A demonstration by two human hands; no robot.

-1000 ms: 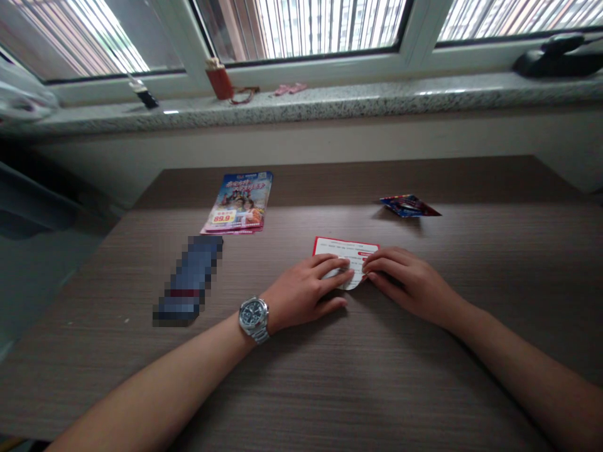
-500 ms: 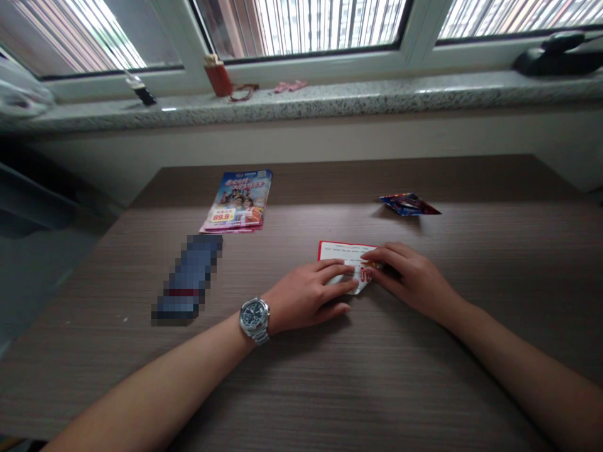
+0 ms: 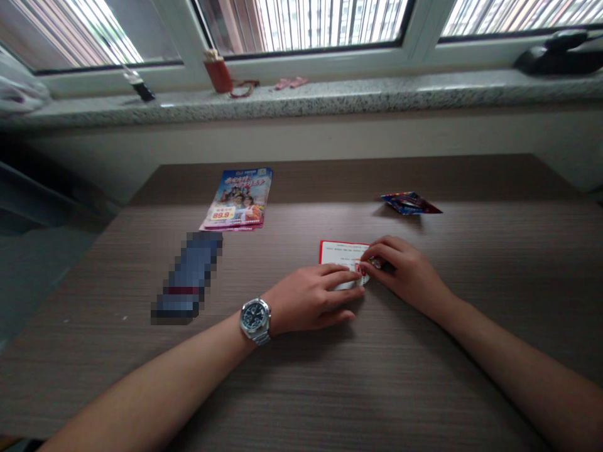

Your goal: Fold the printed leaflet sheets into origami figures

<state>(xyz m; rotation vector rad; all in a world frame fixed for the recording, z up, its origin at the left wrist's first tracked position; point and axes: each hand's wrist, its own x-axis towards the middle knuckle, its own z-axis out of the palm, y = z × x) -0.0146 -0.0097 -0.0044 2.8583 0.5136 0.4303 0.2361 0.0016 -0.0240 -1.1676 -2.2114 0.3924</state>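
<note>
A leaflet [image 3: 339, 252], white with a red edge, lies on the table with its right side folded over. My left hand [image 3: 313, 298], a metal watch on its wrist, rests flat across the leaflet's lower part with fingers outstretched. At the right side my right hand [image 3: 400, 263] pinches the folded edge between thumb and fingers. The fingers of both hands nearly meet over the fold and hide much of it. Behind the right hand stands a folded paper piece [image 3: 409, 203] in dark blue and red.
A stack of printed leaflets [image 3: 240, 199] lies at the back left of the wooden table [image 3: 301, 389]. Nearer me is a pixelated dark, phone-like object [image 3: 188, 276]. On the stone windowsill [image 3: 358, 97] are a red container [image 3: 218, 74] and other small items.
My left fingertips have slid slightly right on the leaflet. The right fingers have shifted a little left with the folded edge, and less of the leaflet's right side shows.
</note>
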